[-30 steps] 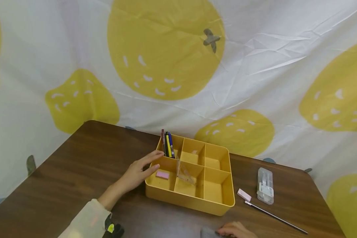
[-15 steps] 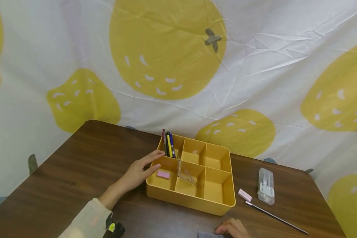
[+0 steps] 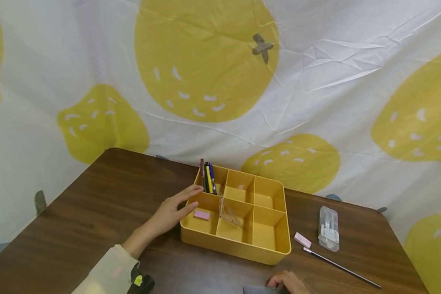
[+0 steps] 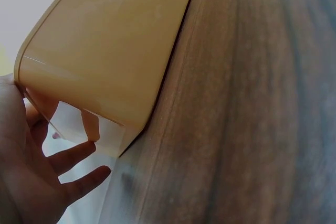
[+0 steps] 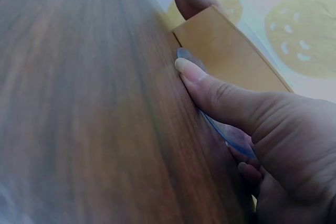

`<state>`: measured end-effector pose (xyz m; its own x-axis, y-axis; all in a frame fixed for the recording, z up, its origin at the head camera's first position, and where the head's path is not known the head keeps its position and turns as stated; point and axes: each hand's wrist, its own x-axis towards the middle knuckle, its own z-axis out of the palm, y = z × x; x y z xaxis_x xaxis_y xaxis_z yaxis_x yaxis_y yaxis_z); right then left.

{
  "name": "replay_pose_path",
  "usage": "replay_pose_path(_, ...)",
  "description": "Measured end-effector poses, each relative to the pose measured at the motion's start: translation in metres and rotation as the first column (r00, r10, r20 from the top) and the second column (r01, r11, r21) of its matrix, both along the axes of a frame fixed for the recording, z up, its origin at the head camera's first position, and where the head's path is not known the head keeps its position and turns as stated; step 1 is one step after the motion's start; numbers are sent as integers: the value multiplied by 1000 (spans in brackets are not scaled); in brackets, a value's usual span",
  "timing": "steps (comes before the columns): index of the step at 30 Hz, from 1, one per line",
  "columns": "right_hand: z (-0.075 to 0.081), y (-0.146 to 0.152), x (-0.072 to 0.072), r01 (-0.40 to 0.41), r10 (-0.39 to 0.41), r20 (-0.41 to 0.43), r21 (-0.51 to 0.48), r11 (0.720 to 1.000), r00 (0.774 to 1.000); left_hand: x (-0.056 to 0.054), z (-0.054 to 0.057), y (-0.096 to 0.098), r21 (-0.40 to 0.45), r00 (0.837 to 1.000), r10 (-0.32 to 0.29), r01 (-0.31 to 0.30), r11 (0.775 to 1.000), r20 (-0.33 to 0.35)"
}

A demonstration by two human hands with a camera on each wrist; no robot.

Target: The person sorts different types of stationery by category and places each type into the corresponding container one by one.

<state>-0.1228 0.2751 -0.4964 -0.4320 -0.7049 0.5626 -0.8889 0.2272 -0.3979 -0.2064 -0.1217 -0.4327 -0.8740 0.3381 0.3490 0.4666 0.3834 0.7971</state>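
A yellow six-compartment organizer box stands on the table. My left hand rests on its left rim, fingers extended and apart; the left wrist view shows this hand at the box corner. Near the table's front edge my right hand pinches a flat, clear greyish plastic piece, partly cut off by the frame. Close up in the right wrist view, the thumb lies over that plastic piece, which has a bluish edge and fine lines; its kind is unclear. The piece is low over the wood, in front of the box.
In the box are several pens back left, a pink eraser front left and a clear set square front middle. Right of it lie another eraser, a dark pencil and a clear case. A patterned curtain hangs behind.
My right hand and the clear plastic piece have shifted slightly left along the front edge since one second ago. The left hand keeps its place on the box.
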Motion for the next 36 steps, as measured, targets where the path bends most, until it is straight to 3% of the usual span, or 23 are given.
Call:
replay_pose_path(4, 4, -1, -7, -134, 131, 100, 24, 991, 986, 0, 2, 1, -3, 1000, -5, 5, 1000, -1)
replay_pose_path(7, 7, -4, -10, -164, 152, 109, 106, 981, 982, 0, 3, 1, -4, 1000, -7, 7, 1000, -3)
replay_pose_path(10, 8, -8, 0, -70, 61, 61, 147, 987, 996, 0, 4, 1, -1, 1000, -9, 9, 1000, -2)
replay_pose_path(13, 4, -14, 14, 41, -41, -7, 61, 997, 999, 0, 4, 1, 0, 1000, -14, 14, 1000, 0)
replay_pose_path(18, -7, -25, 22, 131, -140, -84, -104, 986, 987, -1, 4, 0, 2, 1000, -15, 15, 1000, 4)
replay_pose_path(23, -14, -28, 25, 212, -230, -125, -141, 967, 965, -1, 3, -1, 6, 1000, -15, 15, 1000, 3)
replay_pose_path(29, -11, -30, 31, 303, -313, -118, -100, 948, 942, -1, 3, -2, 1, 1000, -8, 8, 1000, -5)
replay_pose_path(36, -9, -35, 39, 356, -361, -23, -118, 927, 932, 0, 3, -3, 8, 1000, -5, 5, 1000, -3)
